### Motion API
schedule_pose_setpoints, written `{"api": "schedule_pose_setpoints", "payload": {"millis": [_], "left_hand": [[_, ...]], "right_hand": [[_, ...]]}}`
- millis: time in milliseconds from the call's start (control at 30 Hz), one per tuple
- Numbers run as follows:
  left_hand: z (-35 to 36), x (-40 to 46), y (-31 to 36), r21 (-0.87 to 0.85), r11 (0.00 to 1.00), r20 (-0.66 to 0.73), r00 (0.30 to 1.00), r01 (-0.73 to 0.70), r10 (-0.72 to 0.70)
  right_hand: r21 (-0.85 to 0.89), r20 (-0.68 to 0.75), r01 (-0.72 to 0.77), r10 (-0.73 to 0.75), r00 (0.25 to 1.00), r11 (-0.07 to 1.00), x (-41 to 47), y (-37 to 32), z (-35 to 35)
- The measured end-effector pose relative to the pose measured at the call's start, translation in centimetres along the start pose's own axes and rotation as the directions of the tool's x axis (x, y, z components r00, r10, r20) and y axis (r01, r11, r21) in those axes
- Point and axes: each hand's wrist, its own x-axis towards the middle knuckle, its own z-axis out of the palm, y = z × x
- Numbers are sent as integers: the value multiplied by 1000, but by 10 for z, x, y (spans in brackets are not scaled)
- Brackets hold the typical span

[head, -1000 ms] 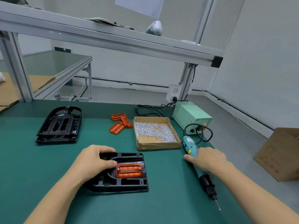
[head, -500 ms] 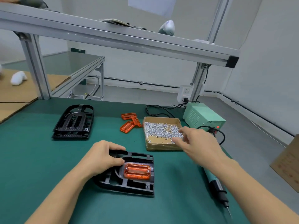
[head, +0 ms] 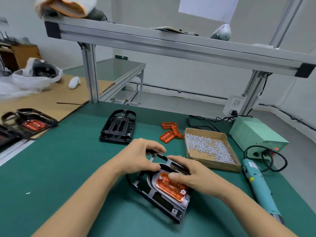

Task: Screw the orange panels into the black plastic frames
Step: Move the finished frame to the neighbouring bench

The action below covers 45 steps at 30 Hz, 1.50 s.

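Observation:
A black plastic frame [head: 164, 200] lies tilted on the green mat in front of me, with an orange panel [head: 171, 187] seated in it. Two screws show in the panel, one at its upper left and one at its lower right. My left hand [head: 140, 156] grips the frame's far edge. My right hand [head: 188, 175] holds the frame's right side, thumb resting on the orange panel. The teal electric screwdriver [head: 258, 183] lies on the mat to the right, untouched.
A cardboard box of screws [head: 208, 148] sits right of centre. Loose orange panels [head: 170, 131] and a stack of black frames [head: 118, 126] lie behind. A green power supply [head: 256, 134] stands at the far right. Frames fitted with panels [head: 29, 124] rest at the left.
My right hand left the screw box and came down onto the frame. The frame is now turned at an angle, with both hands on it. The camera view swung left.

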Motion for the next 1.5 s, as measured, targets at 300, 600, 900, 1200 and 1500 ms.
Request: {"api": "schedule_pose_setpoints", "payload": {"millis": [300, 600, 900, 1200, 1500], "left_hand": [[7, -8, 0, -53, 997, -373, 925, 61, -76], [27, -68, -4, -565, 819, -415, 824, 100, -387], [-6, -89, -20, -622, 782, -629, 574, 33, -525], [-68, -108, -60, -711, 701, -663, 395, -65, -636], [-141, -96, -113, -707, 706, -694, 217, -29, -686]], "right_hand": [[423, -279, 91, 34, 960, 902, 10, 16, 20], [678, -321, 181, 65, 945, 712, 49, -14, 52], [743, -229, 187, -18, 973, 643, 101, -76, 110], [627, -159, 171, -90, 983, 760, 151, -136, 150], [229, -171, 211, -174, 970, 950, 226, -182, 181]]}}
